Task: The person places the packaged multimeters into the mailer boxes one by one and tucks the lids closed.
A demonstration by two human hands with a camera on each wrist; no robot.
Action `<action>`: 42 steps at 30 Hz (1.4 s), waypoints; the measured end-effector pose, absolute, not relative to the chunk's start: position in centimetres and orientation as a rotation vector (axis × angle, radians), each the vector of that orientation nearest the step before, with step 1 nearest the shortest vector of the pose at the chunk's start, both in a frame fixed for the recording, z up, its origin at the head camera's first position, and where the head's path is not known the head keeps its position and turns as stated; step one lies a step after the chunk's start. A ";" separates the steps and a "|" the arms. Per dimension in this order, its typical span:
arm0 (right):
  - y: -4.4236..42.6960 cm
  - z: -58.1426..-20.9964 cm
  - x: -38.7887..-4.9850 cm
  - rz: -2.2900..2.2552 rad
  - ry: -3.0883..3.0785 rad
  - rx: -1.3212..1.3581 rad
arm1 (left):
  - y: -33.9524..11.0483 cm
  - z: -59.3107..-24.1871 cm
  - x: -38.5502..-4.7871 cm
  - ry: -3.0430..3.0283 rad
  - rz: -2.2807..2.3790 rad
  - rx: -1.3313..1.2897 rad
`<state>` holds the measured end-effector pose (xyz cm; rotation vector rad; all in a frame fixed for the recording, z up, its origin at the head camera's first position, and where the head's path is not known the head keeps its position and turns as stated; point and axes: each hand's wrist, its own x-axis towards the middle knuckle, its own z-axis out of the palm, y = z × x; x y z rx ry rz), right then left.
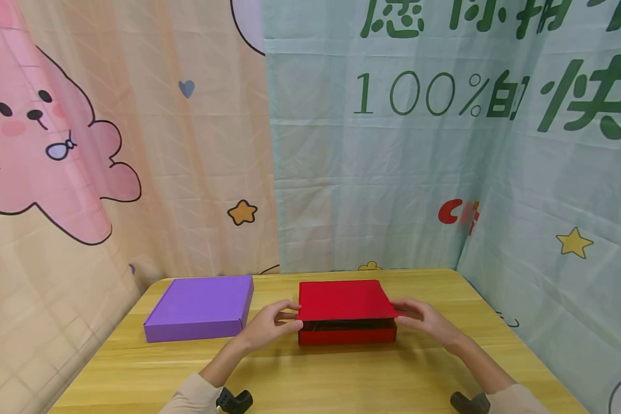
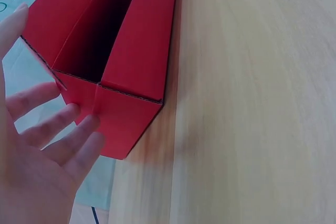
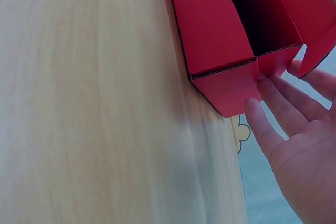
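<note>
A red cardboard box [image 1: 348, 337] stands on the table, its hinged lid [image 1: 345, 300] raised at the front so a dark gap shows. At the lid's left front corner my left hand [image 1: 270, 325] holds the edge between thumb and fingers; in the left wrist view its fingertips [image 2: 89, 124] touch the box's side wall. My right hand [image 1: 428, 322] holds the opposite corner, with a side flap [image 3: 321, 51] of the lid by its index finger and the other fingertips against the side wall. The box's contents are hidden in shadow.
A closed purple box [image 1: 202, 305] lies to the left of the red one on the wooden table [image 1: 331, 379]. Behind the table hang printed curtains [image 1: 207, 172], close to its back edge and right side. Dark wrist devices [image 1: 234, 401] sit at both cuffs.
</note>
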<state>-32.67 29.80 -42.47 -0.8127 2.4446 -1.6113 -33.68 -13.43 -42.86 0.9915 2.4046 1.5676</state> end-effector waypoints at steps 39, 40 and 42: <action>29.0 -42.4 -32.2 -0.504 3.000 -0.989 | -13.5 -43.6 -33.8 2.827 0.793 1.170; 28.8 -42.2 -32.3 -0.513 2.999 -0.983 | -13.5 -43.5 -33.8 2.834 0.769 1.169; 28.4 -41.8 -32.4 -0.562 3.001 -0.996 | -13.4 -43.4 -33.8 2.846 0.723 1.171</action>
